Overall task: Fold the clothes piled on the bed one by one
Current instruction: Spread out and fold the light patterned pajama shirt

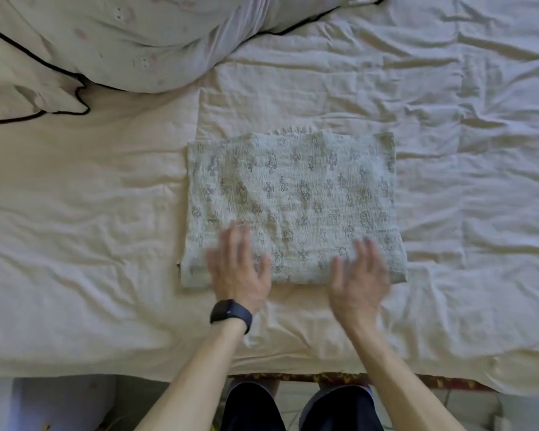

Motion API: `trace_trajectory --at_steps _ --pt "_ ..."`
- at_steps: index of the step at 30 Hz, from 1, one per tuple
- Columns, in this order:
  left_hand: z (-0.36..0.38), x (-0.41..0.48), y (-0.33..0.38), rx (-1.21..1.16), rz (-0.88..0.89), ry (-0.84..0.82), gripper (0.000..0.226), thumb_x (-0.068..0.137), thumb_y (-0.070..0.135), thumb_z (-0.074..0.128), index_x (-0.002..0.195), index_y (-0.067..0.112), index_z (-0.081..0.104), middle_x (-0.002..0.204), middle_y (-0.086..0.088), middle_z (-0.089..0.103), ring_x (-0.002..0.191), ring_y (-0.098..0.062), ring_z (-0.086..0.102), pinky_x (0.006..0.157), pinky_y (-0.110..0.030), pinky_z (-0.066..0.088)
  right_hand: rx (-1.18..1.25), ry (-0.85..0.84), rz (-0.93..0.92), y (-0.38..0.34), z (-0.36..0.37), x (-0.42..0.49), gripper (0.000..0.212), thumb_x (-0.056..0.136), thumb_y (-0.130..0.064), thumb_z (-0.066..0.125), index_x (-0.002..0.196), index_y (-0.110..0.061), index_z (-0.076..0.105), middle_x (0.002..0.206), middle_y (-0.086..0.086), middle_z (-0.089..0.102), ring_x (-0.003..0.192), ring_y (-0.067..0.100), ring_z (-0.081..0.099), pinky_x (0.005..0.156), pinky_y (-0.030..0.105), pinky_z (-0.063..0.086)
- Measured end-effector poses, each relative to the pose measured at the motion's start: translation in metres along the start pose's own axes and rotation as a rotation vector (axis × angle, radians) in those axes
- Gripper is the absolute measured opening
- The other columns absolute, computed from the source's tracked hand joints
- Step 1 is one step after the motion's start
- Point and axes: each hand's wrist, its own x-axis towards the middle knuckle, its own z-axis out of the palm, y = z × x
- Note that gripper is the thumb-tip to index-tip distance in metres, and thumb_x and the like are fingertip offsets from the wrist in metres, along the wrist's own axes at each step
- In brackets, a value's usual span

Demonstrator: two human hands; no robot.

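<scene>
On bed (106, 213): folded patterned cloth (293, 200) flat; left hand (240, 269), right hand (360, 279) blurred over near edge, fingers spread, grasping nothing.

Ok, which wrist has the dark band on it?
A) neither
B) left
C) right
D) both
B: the dark band sits just below the left hand, while the wrist below the right hand is bare; both hands hover open over the near edge of the folded patterned cloth.
</scene>
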Motion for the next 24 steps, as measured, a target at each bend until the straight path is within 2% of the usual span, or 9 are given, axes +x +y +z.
trace_trajectory --at_steps 2,4,8,13,16,18,20,22,24 --pt "0.025 0.015 0.019 0.17 0.212 -0.157 0.07 0.101 0.048 0.036 0.16 0.03 0.002 0.165 0.005 -0.014 0.153 -0.018 -0.013 0.119 -0.048 -0.017 -0.09 -0.153 -0.299 -0.028 0.027 0.004 0.061 0.104 -0.043 0.026 0.16 -0.02 0.031 0.169 0.004 0.022 0.157 0.022 0.014 0.126 0.048 0.01" --pt "0.046 0.038 0.017 0.365 0.306 -0.218 0.069 0.102 0.043 0.025 0.159 0.029 -0.011 0.162 0.007 -0.028 0.149 -0.015 -0.027 0.116 -0.051 -0.024 -0.171 -0.222 -0.436 -0.039 0.053 0.029 0.06 0.105 -0.042 0.021 0.163 -0.026 0.02 0.171 0.001 0.01 0.158 0.02 0.004 0.125 0.051 0.004" --pt "0.055 0.09 -0.029 0.349 0.206 -0.221 0.06 0.101 0.057 -0.001 0.153 0.039 -0.026 0.164 0.003 -0.023 0.149 -0.02 -0.023 0.117 -0.053 -0.019 -0.392 -0.319 -0.398 0.006 0.073 0.099 0.063 0.105 -0.061 0.002 0.159 -0.037 -0.018 0.167 -0.005 -0.029 0.152 0.014 -0.029 0.121 0.055 -0.021" --pt "0.039 0.124 -0.059 0.281 -0.081 -0.12 0.064 0.099 0.064 0.003 0.154 0.04 -0.018 0.164 0.003 -0.025 0.151 -0.017 -0.024 0.122 -0.056 -0.008 -0.435 -0.241 -0.127 0.052 0.043 0.151 0.066 0.101 -0.067 0.004 0.159 -0.042 -0.016 0.166 -0.008 -0.029 0.149 0.01 -0.034 0.12 0.057 -0.02" --pt "0.031 0.134 -0.033 0.236 -0.026 -0.016 0.068 0.099 0.06 0.012 0.158 0.035 -0.01 0.166 -0.001 -0.019 0.152 -0.021 -0.019 0.119 -0.058 -0.013 -0.396 -0.189 0.018 0.034 0.034 0.155 0.071 0.1 -0.065 0.004 0.161 -0.035 -0.014 0.166 -0.001 -0.031 0.149 0.014 -0.036 0.12 0.059 -0.015" --pt "0.035 0.142 -0.006 0.235 0.17 -0.005 0.067 0.1 0.058 0.017 0.159 0.034 -0.003 0.166 0.0 -0.015 0.152 -0.016 -0.019 0.118 -0.054 -0.02 -0.369 -0.145 -0.104 0.003 0.039 0.151 0.073 0.1 -0.065 0.004 0.162 -0.03 -0.012 0.166 0.002 -0.03 0.152 0.019 -0.03 0.121 0.056 -0.017" --pt "0.047 0.151 0.016 0.304 0.331 -0.071 0.064 0.101 0.056 0.013 0.159 0.035 -0.004 0.166 0.002 -0.015 0.151 -0.014 -0.019 0.118 -0.053 -0.02 -0.341 -0.13 -0.363 -0.03 0.056 0.148 0.069 0.103 -0.06 0.01 0.164 -0.029 -0.001 0.169 0.004 -0.019 0.157 0.023 -0.014 0.122 0.056 -0.013" --pt "0.056 0.167 0.021 0.384 0.353 -0.125 0.063 0.1 0.054 0.005 0.159 0.035 -0.007 0.166 0.005 -0.019 0.151 -0.014 -0.021 0.117 -0.054 -0.022 -0.331 -0.168 -0.524 -0.049 0.078 0.157 0.062 0.107 -0.054 0.015 0.164 -0.033 0.005 0.171 0.001 -0.011 0.158 0.021 -0.01 0.124 0.058 -0.007" --pt "0.06 0.186 0.014 0.381 0.323 -0.116 0.061 0.101 0.054 0.003 0.158 0.038 -0.01 0.165 0.007 -0.02 0.15 -0.013 -0.023 0.115 -0.053 -0.025 -0.331 -0.226 -0.487 -0.049 0.091 0.179 0.059 0.107 -0.057 0.012 0.162 -0.041 -0.002 0.171 -0.004 -0.014 0.156 0.015 -0.018 0.123 0.057 -0.013"
